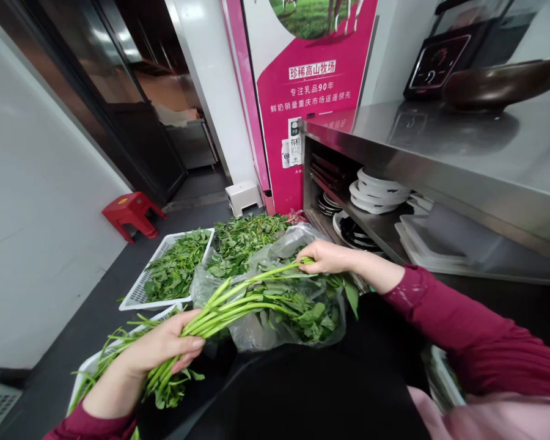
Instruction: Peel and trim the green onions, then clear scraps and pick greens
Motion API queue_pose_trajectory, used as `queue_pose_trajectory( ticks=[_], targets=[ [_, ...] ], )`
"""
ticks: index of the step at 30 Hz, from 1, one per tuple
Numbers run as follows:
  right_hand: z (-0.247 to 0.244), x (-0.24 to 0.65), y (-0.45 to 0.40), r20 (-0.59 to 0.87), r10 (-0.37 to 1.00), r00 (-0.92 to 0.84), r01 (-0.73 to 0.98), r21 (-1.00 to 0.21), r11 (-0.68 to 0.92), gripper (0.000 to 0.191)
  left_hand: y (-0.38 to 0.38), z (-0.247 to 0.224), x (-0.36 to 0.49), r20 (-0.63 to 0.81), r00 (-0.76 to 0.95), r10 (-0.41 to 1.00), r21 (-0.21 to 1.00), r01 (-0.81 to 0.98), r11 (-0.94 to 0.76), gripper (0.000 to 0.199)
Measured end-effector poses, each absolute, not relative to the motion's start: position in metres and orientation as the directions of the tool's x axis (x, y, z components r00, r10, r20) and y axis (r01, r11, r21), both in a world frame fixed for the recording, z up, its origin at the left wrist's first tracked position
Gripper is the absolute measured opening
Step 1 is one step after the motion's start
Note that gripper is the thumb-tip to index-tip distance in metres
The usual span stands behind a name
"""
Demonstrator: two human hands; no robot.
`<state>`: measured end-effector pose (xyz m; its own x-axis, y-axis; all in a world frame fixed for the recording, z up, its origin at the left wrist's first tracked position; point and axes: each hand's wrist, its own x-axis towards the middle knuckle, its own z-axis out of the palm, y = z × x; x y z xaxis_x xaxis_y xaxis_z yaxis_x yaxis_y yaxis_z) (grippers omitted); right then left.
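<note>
My left hand (169, 342) is wrapped around a bundle of long green-stemmed leafy greens (238, 299), whose stems stretch to the right across my lap. At the far end of some stems, my right hand (325, 256) pinches a few of them near the leaves. Under the bundle lies a clear plastic bag (256, 336) with more leaves in and around it. A white basket (135, 299) of leafy greens stands beyond my left hand. Another white basket (80, 382) with stems sits partly hidden beneath my left forearm.
To the right is a steel counter (394, 137) with stacked white plates (378, 192) on the shelf below. A red stool (135, 214) and a white stool (244, 197) stand ahead near a doorway. A pink refrigerator (311, 140) is at the back.
</note>
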<state>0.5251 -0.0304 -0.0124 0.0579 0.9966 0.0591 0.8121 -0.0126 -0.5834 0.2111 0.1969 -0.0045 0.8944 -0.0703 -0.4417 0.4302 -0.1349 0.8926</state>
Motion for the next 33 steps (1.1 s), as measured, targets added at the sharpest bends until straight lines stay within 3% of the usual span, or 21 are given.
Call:
queue_pose_trajectory(
  ticks=[4,7,9,12,15,18,21,24,29,33],
  targets=[
    [-0.011,0.528,-0.038,0.022,1.0,0.006,0.697,-0.717,0.011,0.02,0.194,-0.002,0.211,-0.462,0.884,-0.076,0.878,0.444,-0.177,0.031],
    [-0.021,0.527,-0.041,-0.037,0.986,0.16,0.393,-0.914,-0.098,0.026,0.188,0.0,0.215,-0.468,0.877,-0.108,0.874,0.442,-0.201,0.029],
    [-0.033,0.529,-0.041,-0.068,0.954,0.29,0.172,-0.978,-0.122,0.027,0.183,0.001,0.218,-0.471,0.872,-0.135,0.875,0.441,-0.2,0.029],
    [-0.052,0.544,-0.044,0.049,0.851,0.524,-0.033,-0.996,0.078,0.024,0.179,0.001,0.22,-0.46,0.87,-0.176,0.884,0.431,-0.178,0.03],
    [-0.059,0.56,-0.047,0.141,0.724,0.676,-0.101,-0.955,0.28,0.025,0.181,0.0,0.22,-0.442,0.87,-0.221,0.896,0.414,-0.161,0.031],
    [-0.049,0.552,-0.042,0.133,0.837,0.531,0.014,-0.989,0.148,0.025,0.184,0.0,0.224,-0.46,0.856,-0.236,0.886,0.425,-0.185,0.031],
    [-0.029,0.522,-0.029,0.033,0.991,0.132,0.285,-0.958,-0.006,0.026,0.184,0.001,0.23,-0.472,0.851,-0.23,0.879,0.433,-0.2,0.031],
    [-0.013,0.499,-0.02,-0.063,0.99,-0.123,0.486,-0.874,0.005,0.027,0.183,0.001,0.232,-0.475,0.854,-0.213,0.877,0.439,-0.196,0.032],
    [-0.012,0.494,-0.023,-0.11,0.968,-0.224,0.681,-0.729,0.075,0.029,0.185,-0.003,0.23,-0.478,0.854,-0.204,0.876,0.447,-0.182,0.032],
    [-0.017,0.494,-0.028,-0.02,0.976,-0.218,0.734,-0.663,0.15,0.018,0.186,-0.008,0.228,-0.488,0.849,-0.202,0.872,0.46,-0.17,0.032]
  ],
)
